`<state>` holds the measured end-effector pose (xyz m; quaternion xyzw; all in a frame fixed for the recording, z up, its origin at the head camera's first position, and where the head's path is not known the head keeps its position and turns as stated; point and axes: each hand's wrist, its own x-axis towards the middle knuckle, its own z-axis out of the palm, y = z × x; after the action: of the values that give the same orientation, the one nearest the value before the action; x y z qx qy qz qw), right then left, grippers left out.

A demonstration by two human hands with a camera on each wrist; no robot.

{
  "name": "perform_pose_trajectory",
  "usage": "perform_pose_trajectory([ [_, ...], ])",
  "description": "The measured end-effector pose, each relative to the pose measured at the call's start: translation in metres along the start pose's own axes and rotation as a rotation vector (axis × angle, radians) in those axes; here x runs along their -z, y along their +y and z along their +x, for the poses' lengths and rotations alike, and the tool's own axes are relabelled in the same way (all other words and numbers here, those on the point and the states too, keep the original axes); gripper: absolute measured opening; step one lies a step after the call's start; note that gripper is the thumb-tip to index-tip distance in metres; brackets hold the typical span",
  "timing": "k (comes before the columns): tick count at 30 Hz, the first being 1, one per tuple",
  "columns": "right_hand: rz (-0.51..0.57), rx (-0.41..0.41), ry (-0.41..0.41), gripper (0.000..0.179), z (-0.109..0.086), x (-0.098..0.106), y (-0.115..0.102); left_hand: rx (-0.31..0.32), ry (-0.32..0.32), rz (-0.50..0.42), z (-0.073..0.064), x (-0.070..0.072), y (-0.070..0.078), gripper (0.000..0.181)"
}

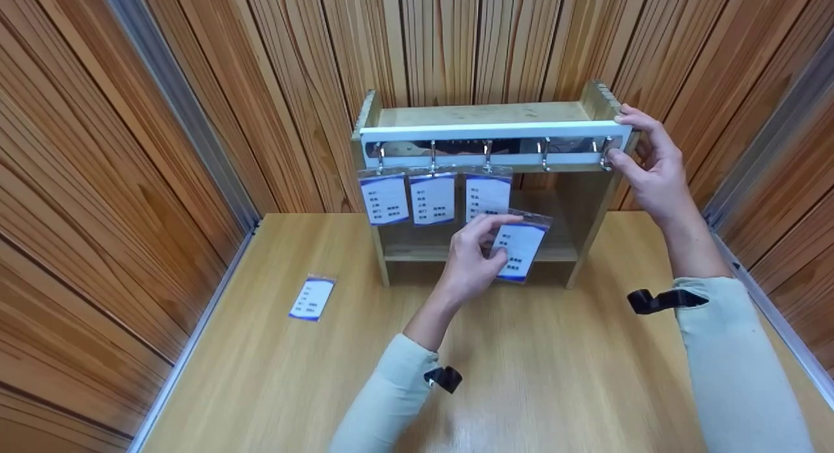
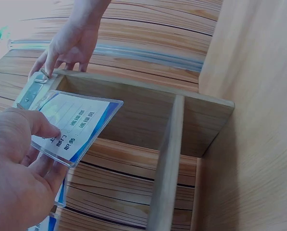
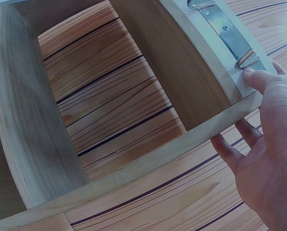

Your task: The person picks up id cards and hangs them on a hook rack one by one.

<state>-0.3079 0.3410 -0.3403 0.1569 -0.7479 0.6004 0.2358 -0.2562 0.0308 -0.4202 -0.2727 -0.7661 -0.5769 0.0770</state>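
Note:
My left hand [image 1: 472,263] pinches a clear-sleeved name badge [image 1: 529,241] with blue edges, thumb in front and fingers behind. The badge is tilted, in front of the shelf and below the hook rail [image 1: 456,132]. Three similar badges hang from the rail's left hooks: a left badge [image 1: 386,199], a middle badge [image 1: 432,200] and a third badge [image 1: 487,189], partly hidden by my left hand. At the rail's right end, my right hand [image 1: 659,173] grips it, thumb beside the last hook [image 3: 246,58] and fingers around the shelf's side.
A small wooden shelf [image 1: 589,218] stands on the table [image 1: 260,388] near the back wall, carrying the rail across its upper front. Another badge [image 1: 313,298] lies flat on the table to the left. Wood-panelled walls [image 1: 78,179] enclose the table at the back and sides.

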Motion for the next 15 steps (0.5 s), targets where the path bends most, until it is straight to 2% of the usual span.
perform_pose_trajectory([
  [6,0.010,0.019,-0.001,0.047,0.000,0.000,-0.002,-0.049,0.003,-0.017,0.008,0.001,0.010,0.051],
  [15,0.030,0.018,-0.003,0.047,0.000,0.000,0.000,-0.117,0.020,0.016,0.024,0.002,0.021,0.052],
])
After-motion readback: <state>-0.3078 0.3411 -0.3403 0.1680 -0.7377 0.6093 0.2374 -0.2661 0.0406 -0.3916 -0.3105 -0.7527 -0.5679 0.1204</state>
